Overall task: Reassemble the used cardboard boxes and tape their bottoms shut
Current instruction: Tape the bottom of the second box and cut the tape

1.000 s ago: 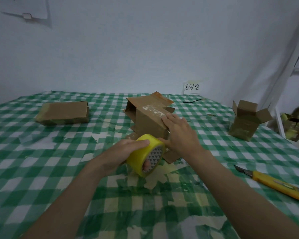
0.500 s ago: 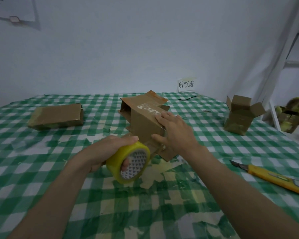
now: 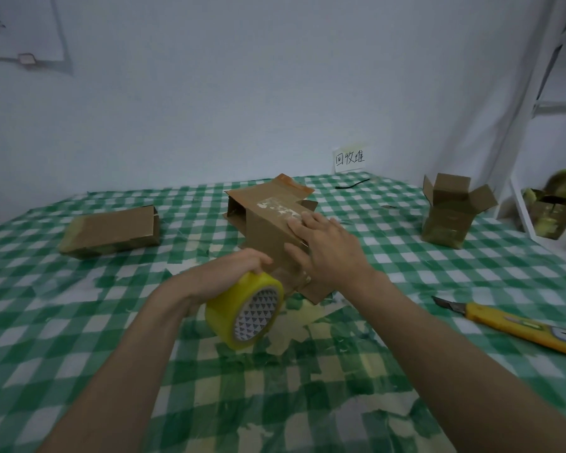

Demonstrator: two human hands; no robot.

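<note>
1. A cardboard box is lying on its side at the middle of the green-and-white checked tablecloth, its open end facing left and its flaps splayed at the near end.
2. The right hand is pressing down on the box's top face, fingers straight and spread, thumb lying against the near side.
3. The left hand is gripping a yellow tape roll from above, fingers curled over its rim; the roll is hanging just in front of the box's near flaps, and a clear strip seems to be running from it to the box.
4. A flattened box is lying well to the left, apart from everything else.
5. An upright box with its top flaps open is standing at the far right.
6. A yellow utility knife, blade out, is lying near the right forearm, pointing left.
7. More taped boxes are sitting beyond the table, behind a white frame.
8. A small black item is lying at the table's far edge.
9. A wall label is reading "回收堆"; a paper sheet at upper left is showing writing too cut off to read.
10. The tape roll's core is showing a triangle pattern.
</note>
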